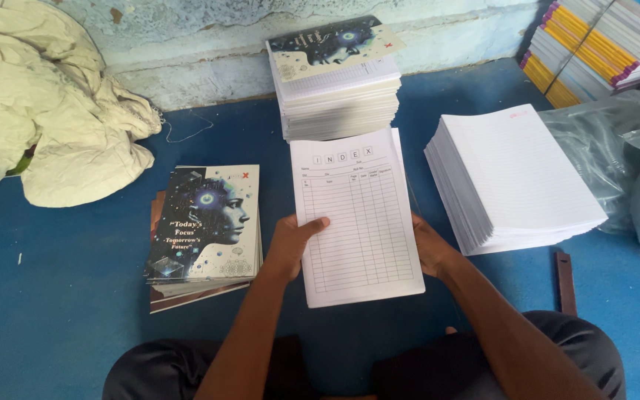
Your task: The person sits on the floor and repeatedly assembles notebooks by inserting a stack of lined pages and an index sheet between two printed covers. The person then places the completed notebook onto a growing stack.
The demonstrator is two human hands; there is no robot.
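floor (53,326): blue covering, bare patches | wall (209,44): pale blue plaster, chipped, low ledge at base | cloth (46,111): crumpled cream heap by wall, left | plastic sheeting (631,170): clear, right edge | light: soft, even daylight

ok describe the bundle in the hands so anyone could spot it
On the blue floor, between the printed cover pile and the lined-paper stack, both hands hold a thin paper bundle: left hand, right hand. Only its top sheet shows a ruled table.
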